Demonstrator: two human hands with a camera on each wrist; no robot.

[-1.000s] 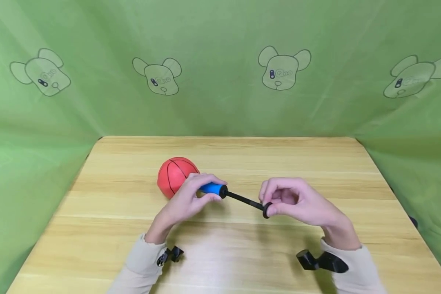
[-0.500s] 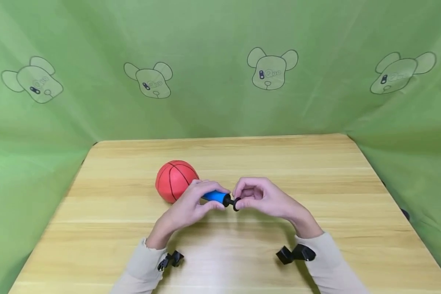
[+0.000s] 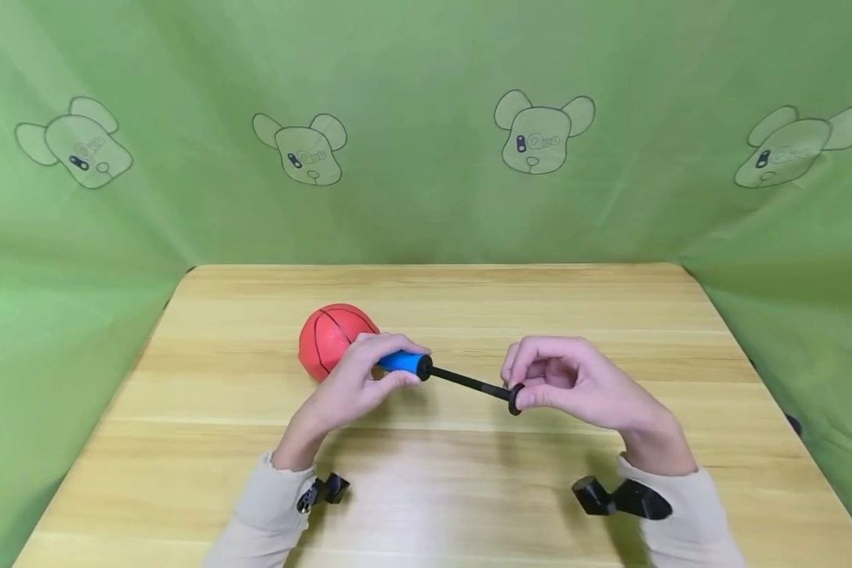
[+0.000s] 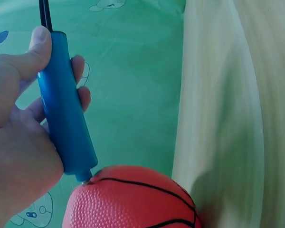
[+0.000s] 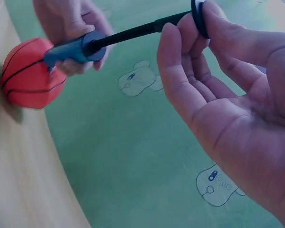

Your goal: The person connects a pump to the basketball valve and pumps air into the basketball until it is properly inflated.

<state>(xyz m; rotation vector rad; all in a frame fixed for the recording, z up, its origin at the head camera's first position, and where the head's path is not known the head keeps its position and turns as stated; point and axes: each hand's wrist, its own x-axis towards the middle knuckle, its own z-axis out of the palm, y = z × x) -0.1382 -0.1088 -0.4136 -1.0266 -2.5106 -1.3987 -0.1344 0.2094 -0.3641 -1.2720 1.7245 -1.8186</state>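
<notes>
My left hand (image 3: pixel 355 380) grips the blue barrel of a hand pump (image 4: pixel 69 109), fingers and thumb curled round it. The pump's tip meets the red basketball (image 4: pixel 133 202), which looks somewhat slack and rests on the table behind the left hand. Out of the barrel's other end runs the long black rod (image 3: pixel 467 382), drawn well out. My right hand (image 3: pixel 582 386) pinches the round black handle disc (image 3: pixel 516 399) at the rod's end between thumb and fingers. Part of the ball is hidden by the left hand in the head view.
A wooden table (image 3: pixel 468 497) lies beneath both hands. Green cloth (image 3: pixel 412 213) with bear-head outlines hangs behind it and along both sides. Each sleeve carries a black wrist mount, one at the left (image 3: pixel 323 493) and another at the right (image 3: pixel 621 498).
The right hand first moved left, pushing the rod almost wholly into the barrel. It then drew back right, and the rod is out again. The left hand has barely moved.
</notes>
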